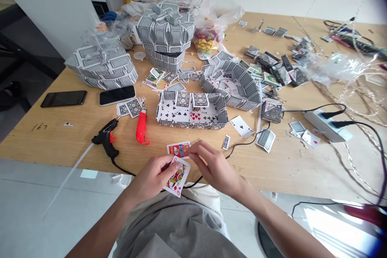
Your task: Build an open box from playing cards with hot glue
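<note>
My left hand [155,175] pinches a playing card [177,178], a red diamond face card tilted toward me, over the table's front edge. Close beside its top corner, my right hand [213,165] has its fingers and thumb drawn together; what they hold, if anything, is hidden. Under those fingertips lies a red and blue printed card [178,149], partly covered by the hand. Just beyond stands an open rectangular box made of playing cards [193,123], with two patterned cards [192,99] across its back part.
To the left lie a black glue gun [105,137], a red utility knife [141,129] and two phones [117,95]. Behind stand card-built boxes [166,32] and a curved card tray [242,98]. A black cable [242,144] crosses toward a white power strip [328,125].
</note>
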`<state>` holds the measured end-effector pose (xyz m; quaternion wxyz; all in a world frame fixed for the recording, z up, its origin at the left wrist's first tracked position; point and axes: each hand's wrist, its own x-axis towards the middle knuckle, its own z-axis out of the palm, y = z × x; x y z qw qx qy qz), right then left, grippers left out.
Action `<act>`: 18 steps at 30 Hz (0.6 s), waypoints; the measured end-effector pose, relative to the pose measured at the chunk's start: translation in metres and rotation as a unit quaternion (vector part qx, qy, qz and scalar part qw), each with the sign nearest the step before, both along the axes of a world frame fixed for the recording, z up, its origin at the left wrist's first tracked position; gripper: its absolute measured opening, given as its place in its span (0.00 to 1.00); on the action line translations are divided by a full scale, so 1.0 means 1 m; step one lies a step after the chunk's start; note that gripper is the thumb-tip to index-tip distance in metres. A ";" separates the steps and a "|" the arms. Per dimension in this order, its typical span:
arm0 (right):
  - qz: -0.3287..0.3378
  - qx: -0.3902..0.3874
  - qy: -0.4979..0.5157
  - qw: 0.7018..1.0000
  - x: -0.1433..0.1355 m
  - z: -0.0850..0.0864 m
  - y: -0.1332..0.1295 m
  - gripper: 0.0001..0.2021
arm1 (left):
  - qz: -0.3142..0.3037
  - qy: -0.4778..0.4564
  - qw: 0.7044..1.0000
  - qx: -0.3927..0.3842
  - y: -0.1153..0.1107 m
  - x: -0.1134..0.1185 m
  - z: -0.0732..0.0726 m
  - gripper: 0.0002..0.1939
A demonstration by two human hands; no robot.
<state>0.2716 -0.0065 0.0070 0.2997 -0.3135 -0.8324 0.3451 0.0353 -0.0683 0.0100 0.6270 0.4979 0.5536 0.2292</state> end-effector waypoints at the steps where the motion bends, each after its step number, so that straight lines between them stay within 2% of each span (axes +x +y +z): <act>1: 0.013 0.013 -0.004 1.000 -0.002 -0.001 -0.003 0.05 | 0.005 0.000 1.000 0.011 0.000 0.001 0.001 0.24; 6: 0.032 0.126 -0.044 0.991 -0.007 -0.004 -0.012 0.05 | -0.001 0.020 0.999 0.036 0.002 0.004 0.006 0.24; 14: 0.055 0.168 -0.126 0.976 -0.016 -0.007 -0.013 0.09 | -0.046 0.098 0.991 0.078 0.001 0.010 0.014 0.18; 16: 0.034 0.173 -0.122 0.977 -0.013 -0.006 -0.008 0.09 | -0.078 0.119 0.985 0.096 0.000 0.009 0.018 0.18; 18: -0.019 0.161 -0.118 0.980 -0.003 -0.002 0.001 0.09 | -0.100 0.129 0.981 0.101 -0.002 0.005 0.020 0.21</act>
